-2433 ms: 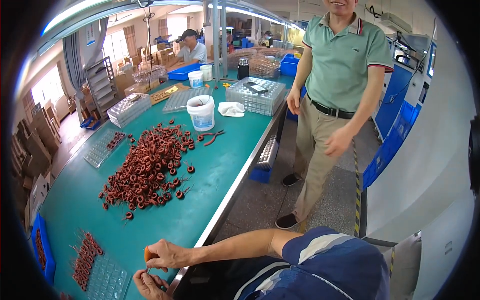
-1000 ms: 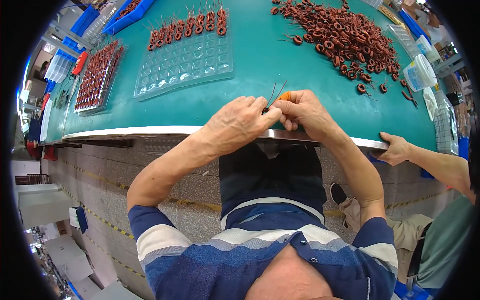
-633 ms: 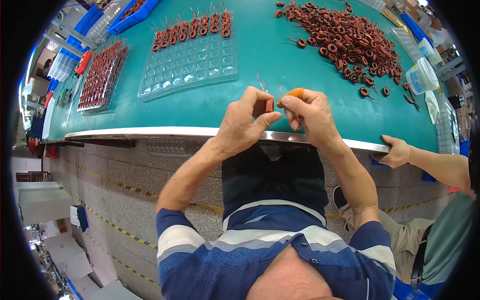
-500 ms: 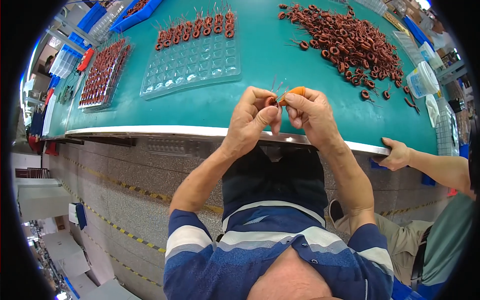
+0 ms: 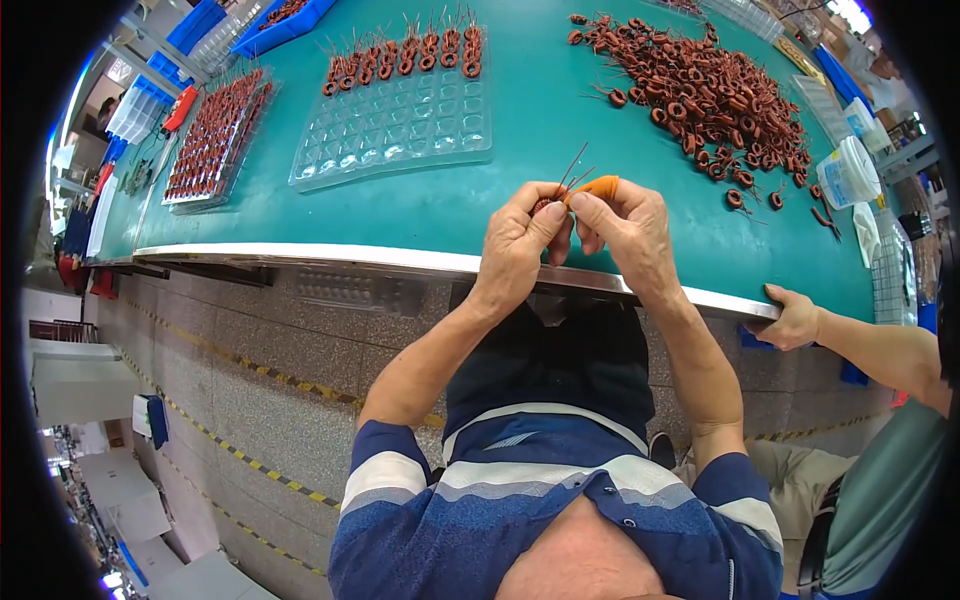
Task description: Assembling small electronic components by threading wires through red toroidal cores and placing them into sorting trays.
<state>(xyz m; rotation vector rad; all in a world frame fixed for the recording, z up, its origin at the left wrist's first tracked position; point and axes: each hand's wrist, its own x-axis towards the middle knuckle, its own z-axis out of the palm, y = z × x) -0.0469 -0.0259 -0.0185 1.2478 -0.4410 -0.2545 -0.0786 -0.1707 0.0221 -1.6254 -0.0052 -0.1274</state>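
Over the table's near edge, my left hand (image 5: pixel 512 245) is closed, pinching a copper-wound ring coil (image 5: pixel 543 205) between thumb and fingers. Thin wire leads stick up from the coil. Close against it, my right hand (image 5: pixel 638 238) is closed around a small tool with an orange handle (image 5: pixel 604 186); its working end is hidden by the fingers and coil. Beyond my hands lies a clear plastic tray (image 5: pixel 390 150), its far rows filled with upright coils (image 5: pixel 405 60). A large heap of loose coils (image 5: pixel 725 100) spreads over the right of the table.
A second tray (image 5: pixel 212 150) full of coils stands at the left, near a red-handled tool (image 5: pixel 181 107). A blue bin (image 5: pixel 290 25) sits far left. White buckets (image 5: pixel 850 175) line the right. Another person's hand (image 5: pixel 790 318) grips the green table's (image 5: pixel 380 212) front edge.
The coil has turned in my left fingers, and its leads now slant up to the right. The orange-handled tool's thin tip, visible before, is now hidden. The whole view has shifted slightly.
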